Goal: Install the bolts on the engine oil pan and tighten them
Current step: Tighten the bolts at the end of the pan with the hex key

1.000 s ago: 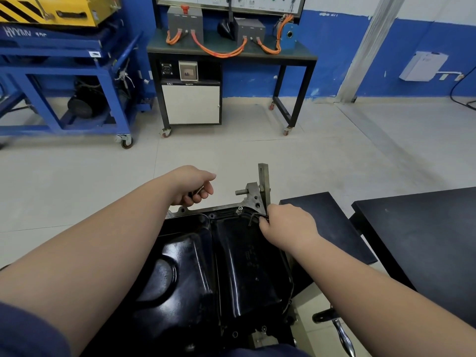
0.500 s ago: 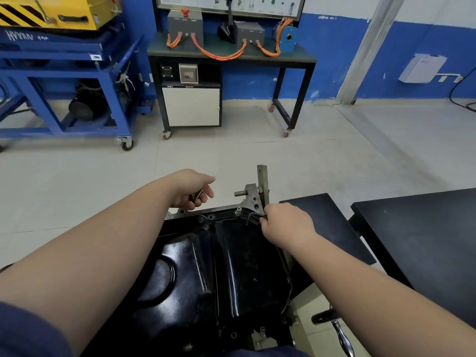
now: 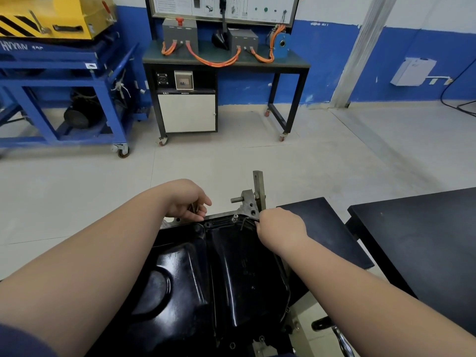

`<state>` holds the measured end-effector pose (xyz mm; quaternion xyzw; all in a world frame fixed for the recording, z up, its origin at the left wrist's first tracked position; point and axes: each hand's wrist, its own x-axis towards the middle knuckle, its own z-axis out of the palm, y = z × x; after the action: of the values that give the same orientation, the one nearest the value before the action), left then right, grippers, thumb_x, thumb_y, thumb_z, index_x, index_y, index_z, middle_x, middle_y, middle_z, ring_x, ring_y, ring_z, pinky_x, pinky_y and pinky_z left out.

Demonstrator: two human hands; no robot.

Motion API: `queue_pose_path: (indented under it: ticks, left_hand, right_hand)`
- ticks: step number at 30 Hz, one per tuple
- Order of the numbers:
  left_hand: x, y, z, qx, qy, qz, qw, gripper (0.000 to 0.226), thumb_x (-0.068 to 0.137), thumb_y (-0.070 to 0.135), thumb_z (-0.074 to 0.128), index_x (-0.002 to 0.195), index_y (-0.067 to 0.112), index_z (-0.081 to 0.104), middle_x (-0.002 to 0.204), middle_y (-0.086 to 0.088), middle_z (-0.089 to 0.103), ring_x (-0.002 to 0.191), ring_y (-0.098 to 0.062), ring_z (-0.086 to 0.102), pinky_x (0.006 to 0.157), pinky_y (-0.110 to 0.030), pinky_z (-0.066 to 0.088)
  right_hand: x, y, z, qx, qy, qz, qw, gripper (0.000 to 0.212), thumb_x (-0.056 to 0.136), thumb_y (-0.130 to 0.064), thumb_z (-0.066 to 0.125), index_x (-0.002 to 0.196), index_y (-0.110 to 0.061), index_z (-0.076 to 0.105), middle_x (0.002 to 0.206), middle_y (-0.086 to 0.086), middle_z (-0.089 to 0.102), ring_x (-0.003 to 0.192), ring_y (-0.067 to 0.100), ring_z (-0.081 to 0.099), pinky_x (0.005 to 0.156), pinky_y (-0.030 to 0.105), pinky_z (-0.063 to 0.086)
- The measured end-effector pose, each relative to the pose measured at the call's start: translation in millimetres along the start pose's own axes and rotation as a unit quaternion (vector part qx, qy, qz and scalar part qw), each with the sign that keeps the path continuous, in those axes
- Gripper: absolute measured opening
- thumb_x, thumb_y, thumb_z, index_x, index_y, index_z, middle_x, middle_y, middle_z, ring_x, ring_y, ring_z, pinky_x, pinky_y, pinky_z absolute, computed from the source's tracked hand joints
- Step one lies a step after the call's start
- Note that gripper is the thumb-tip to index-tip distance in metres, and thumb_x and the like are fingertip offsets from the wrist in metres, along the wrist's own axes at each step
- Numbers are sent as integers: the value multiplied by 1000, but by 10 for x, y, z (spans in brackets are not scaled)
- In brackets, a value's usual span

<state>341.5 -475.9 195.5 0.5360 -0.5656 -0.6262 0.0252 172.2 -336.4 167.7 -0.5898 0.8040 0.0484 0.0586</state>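
Observation:
A glossy black engine oil pan (image 3: 226, 274) lies below me, its far flange (image 3: 219, 221) facing away. My left hand (image 3: 186, 202) hovers over the far left part of the flange and holds several bolts (image 3: 193, 207) in its curled fingers. My right hand (image 3: 280, 229) sits at the far right corner and grips a small black L-shaped hex key (image 3: 246, 222), whose short end points down at the flange. A seated bolt head (image 3: 235, 217) shows on the flange just left of the key.
A grey metal engine-stand bracket (image 3: 253, 199) with a stud rises behind the pan. Black tabletops (image 3: 417, 240) lie to the right; a chrome handle (image 3: 340, 338) sticks out at bottom right. A blue cart (image 3: 64, 99) and a wheeled test bench (image 3: 226, 73) stand across the floor.
My left hand has opened slightly and dropped toward the flange, fingers reaching forward. My right hand has shifted the hex key a little at the far right corner.

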Motion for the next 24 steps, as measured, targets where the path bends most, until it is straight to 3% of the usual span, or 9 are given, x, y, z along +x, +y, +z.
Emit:
queue_pose_path:
  ticks: [6,9,12,19,24]
  left_hand:
    - [47,-22,-36,-1,-10,12,1000,30,89,-17,30,96,-3,56,80,-18,53,65,-23,57,48,-25,55]
    - [48,-21,-40,4,-23,15,1000,30,90,-17,32,97,-3,57,79,-19,55,64,-22,59,49,-24,54]
    - [35,-17,-43,4,-42,19,999,22,89,-15,42,96,-2,58,76,-18,60,59,-19,63,49,-24,55]
    - [13,-11,-45,9,-64,29,998,11,86,-10,56,93,-3,60,67,-13,67,54,-15,66,47,-21,53]
    - [-37,13,-36,31,-68,27,997,1,88,0,59,89,1,60,68,-10,71,56,-12,67,43,-19,50]
  right_hand:
    - [4,46,-53,14,-6,2,1000,42,93,-54,42,77,-16,51,77,3,51,78,27,56,60,31,43]
    - [-6,25,-46,2,-11,-9,1000,25,95,-35,45,94,-14,58,96,8,60,87,29,59,62,30,38]
    - [9,17,-30,1,-7,-4,1000,16,93,-21,45,95,-14,60,100,8,63,87,28,60,61,29,39]
    - [2,90,-101,24,-18,2,1000,45,93,-54,43,70,-16,44,81,3,56,77,26,55,56,28,36]
    - [-2,27,-46,12,-10,-4,1000,16,94,-24,44,97,-14,57,102,7,61,80,26,53,61,29,38]
